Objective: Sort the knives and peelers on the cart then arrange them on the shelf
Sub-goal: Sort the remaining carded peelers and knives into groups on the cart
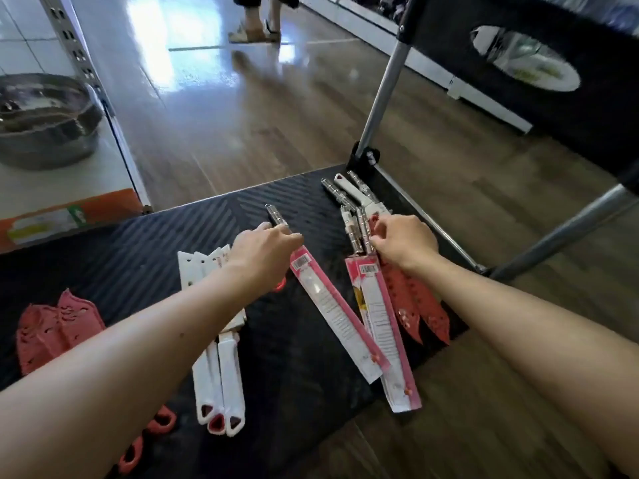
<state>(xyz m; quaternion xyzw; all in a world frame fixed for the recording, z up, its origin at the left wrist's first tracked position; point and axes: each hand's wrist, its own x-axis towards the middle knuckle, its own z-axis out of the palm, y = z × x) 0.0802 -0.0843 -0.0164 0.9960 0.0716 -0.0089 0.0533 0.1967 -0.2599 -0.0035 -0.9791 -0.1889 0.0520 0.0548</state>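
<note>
On the black ribbed cart deck (145, 257) lie several packaged knives. My left hand (264, 250) grips the metal handle of a knife in a pink and white sleeve (337, 314). My right hand (403, 242) closes on the handles of a stack of similar pink-sleeved knives (383, 333), with red blade covers (420, 307) beneath them. White-handled knives in white sleeves (221, 371) lie under my left forearm. More metal-handled knives (342, 193) rest near the cart's far right corner. Red blade covers (52, 331) sit at the left edge.
A shelf (55, 191) at the left carries a steel basin (41, 119) and an orange box (65, 216). The cart's grey handle frame (380, 88) rises at the right. A person's sandalled feet (256, 31) stand on the wooden floor ahead.
</note>
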